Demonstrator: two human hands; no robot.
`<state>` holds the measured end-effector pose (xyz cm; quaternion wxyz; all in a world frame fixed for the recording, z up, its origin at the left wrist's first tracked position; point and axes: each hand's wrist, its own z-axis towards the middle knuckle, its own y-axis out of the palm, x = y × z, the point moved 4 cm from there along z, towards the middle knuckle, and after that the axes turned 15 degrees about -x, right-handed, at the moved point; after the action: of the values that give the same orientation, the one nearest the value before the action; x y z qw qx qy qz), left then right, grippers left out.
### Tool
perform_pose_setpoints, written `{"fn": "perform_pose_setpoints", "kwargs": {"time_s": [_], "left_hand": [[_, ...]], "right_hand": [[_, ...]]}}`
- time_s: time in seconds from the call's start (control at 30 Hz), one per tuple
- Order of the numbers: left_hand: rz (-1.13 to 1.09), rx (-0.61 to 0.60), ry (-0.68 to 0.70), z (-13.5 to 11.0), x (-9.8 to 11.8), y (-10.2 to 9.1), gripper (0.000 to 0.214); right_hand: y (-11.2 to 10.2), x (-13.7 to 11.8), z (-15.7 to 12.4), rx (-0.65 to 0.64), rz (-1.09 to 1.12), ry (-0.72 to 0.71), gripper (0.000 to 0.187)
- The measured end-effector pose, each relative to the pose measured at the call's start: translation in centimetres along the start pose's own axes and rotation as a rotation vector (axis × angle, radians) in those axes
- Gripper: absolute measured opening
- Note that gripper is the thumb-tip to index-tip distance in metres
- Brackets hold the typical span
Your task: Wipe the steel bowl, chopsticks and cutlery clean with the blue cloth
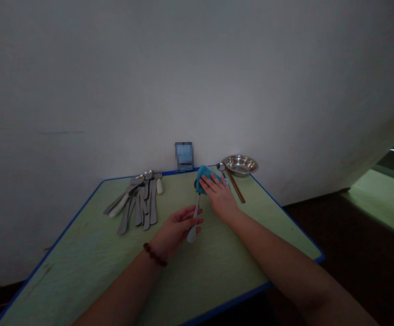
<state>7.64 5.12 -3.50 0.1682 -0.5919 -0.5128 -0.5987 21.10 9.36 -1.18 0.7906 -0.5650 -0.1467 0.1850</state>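
Note:
My left hand (pixel 180 224) grips the grey metal handle of a spoon (pixel 192 233) over the near middle of the table. A dark rounded edge of the spoon's bowl shows beside a blue cloth (pixel 202 172), which covers the rest of it. Over that cloth lies my right hand (pixel 219 194), its fingers pressing the cloth against the spoon. The thumb of this hand is mostly hidden. To the left of my hands is a loose pile of cutlery (pixel 137 199), with spoons, a white-handled fork (pixel 159 183) and several flat grey handles.
At the back right a shiny steel bowl (pixel 241 165) stands by the table edge. Wooden chopsticks (pixel 236 186) and another spoon (pixel 221 167) lie beside it. A small blurred screen (pixel 184 156) leans on the wall behind the pale green, blue-edged table (pixel 91 253).

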Motion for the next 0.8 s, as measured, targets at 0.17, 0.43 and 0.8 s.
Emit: {"fn": "perform_pose_setpoints", "kwargs": {"time_s": [0.17, 0.43, 0.8], "left_hand": [[-0.008, -0.007, 0.008, -0.1, 0.1, 0.1, 0.035], [0.001, -0.033, 0.011, -0.2, 0.2, 0.1, 0.034], [-0.007, -0.094, 0.034, -0.2, 0.4, 0.4, 0.031]], "right_hand": [[0.0, -0.5, 0.0, 0.004, 0.007, -0.022, 0.05], [0.1, -0.8, -0.1, 0.03, 0.037, -0.051, 0.049], [-0.2, -1.3, -0.2, 0.021, 0.023, -0.112, 0.044]]}}
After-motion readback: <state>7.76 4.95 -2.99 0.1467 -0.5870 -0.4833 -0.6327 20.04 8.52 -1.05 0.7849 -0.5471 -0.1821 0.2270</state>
